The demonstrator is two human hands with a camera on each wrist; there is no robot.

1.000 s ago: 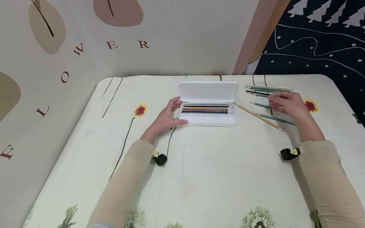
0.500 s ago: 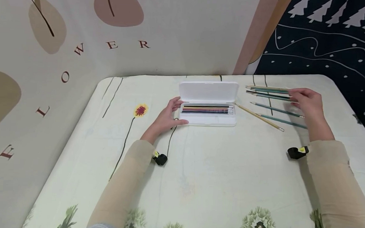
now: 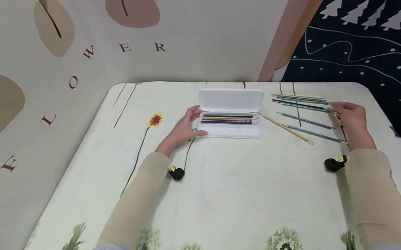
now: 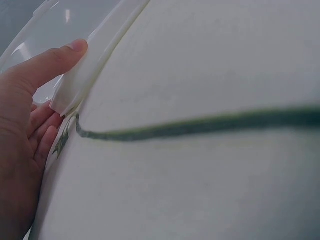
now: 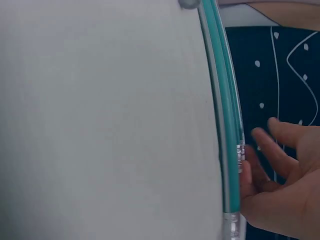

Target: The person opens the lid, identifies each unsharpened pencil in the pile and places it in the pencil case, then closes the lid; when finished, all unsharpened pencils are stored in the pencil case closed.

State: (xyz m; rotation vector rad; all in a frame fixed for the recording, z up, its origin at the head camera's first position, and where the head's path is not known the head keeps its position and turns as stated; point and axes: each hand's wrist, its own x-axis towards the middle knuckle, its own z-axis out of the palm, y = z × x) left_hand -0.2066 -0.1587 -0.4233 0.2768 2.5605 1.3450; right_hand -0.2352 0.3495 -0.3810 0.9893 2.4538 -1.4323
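Observation:
An open white pencil case lies with its lid raised; several dark and coloured pencils rest along its rear half. My left hand holds the case's left end, thumb over the front rim and fingers round the side. To the right of the case lie several loose pencils, among them a teal pencil and a gold pencil. At the eraser ends of the rear group, my right hand pinches one pencil end between thumb and forefinger, other fingers spread. Its fingertips are partly hidden behind a nearer teal pencil.
A white flower-printed cloth covers the table. A pale printed curtain hangs behind and to the left, a dark tree-printed one at the back right. A small black camera sits at each wrist.
My right hand has moved rightward along the loose pencils to their eraser ends, uncovering more of them. The left hand has stayed at the case.

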